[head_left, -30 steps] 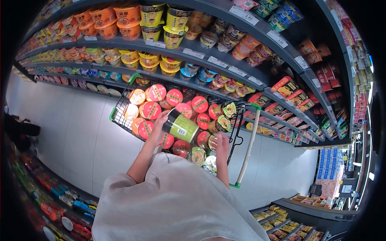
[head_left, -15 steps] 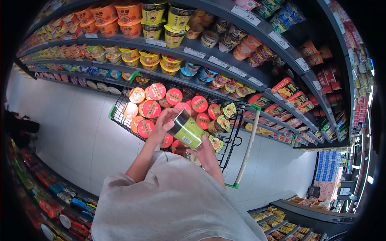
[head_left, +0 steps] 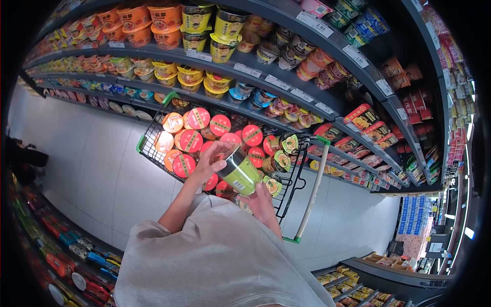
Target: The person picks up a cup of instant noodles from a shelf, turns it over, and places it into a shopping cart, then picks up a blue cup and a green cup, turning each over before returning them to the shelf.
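I hold a green noodle cup [head_left: 239, 172] with a black lid over a shopping cart [head_left: 147, 134]. My left hand [head_left: 208, 162] grips its upper end, fingers wrapped around the lid side. My right hand [head_left: 261, 200] supports the cup's lower end from below. The cart is black wire with green corners and a pale handle [head_left: 309, 190]. It is filled with several red-lidded noodle bowls [head_left: 192, 139] and a few green cups [head_left: 279, 161].
Shelves [head_left: 266, 79] packed with instant noodle cups and bowls curve across the top and right. A white tiled floor [head_left: 87, 163] lies left of the cart. A lower shelf with packets [head_left: 71, 250] runs along the bottom left.
My right hand came up from inside the cart to the bottom of the green cup. The cup tilted and dropped slightly toward me, now held in both hands.
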A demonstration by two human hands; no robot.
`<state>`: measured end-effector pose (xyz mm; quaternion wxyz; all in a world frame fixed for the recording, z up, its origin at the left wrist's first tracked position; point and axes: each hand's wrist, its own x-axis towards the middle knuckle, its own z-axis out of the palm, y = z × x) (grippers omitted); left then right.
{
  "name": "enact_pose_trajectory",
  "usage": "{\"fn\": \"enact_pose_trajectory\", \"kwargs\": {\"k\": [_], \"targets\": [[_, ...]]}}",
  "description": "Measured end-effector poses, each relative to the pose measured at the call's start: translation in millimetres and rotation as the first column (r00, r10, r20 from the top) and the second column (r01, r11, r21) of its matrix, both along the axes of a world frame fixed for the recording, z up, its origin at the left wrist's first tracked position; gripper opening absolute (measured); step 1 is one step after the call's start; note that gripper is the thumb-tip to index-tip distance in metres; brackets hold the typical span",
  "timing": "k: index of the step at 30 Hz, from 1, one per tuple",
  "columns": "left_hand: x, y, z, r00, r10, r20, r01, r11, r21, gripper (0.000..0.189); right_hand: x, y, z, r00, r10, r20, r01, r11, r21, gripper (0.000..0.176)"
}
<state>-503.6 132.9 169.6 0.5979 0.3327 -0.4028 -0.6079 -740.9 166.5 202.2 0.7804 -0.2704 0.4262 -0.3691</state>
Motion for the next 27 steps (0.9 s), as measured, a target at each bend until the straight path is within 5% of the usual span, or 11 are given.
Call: {"fn": "enact_pose_trajectory", "kwargs": {"k": [15,27], "targets": [[20.3,-4.0,26.8,0.976,-0.197,0.094,0.205,0.976,-0.076,0.083,6.5,8.2,12.3,0.982,0.188,0.029,-0.189,0.982,0.012,0.068],[16.8,23.9,28.0,0.986,-0.166,0.027,0.168,0.982,-0.082,0.073,1.4,24.4,3.7,0.991,0.134,-0.026,-0.132,0.989,0.067,0.073]]}}
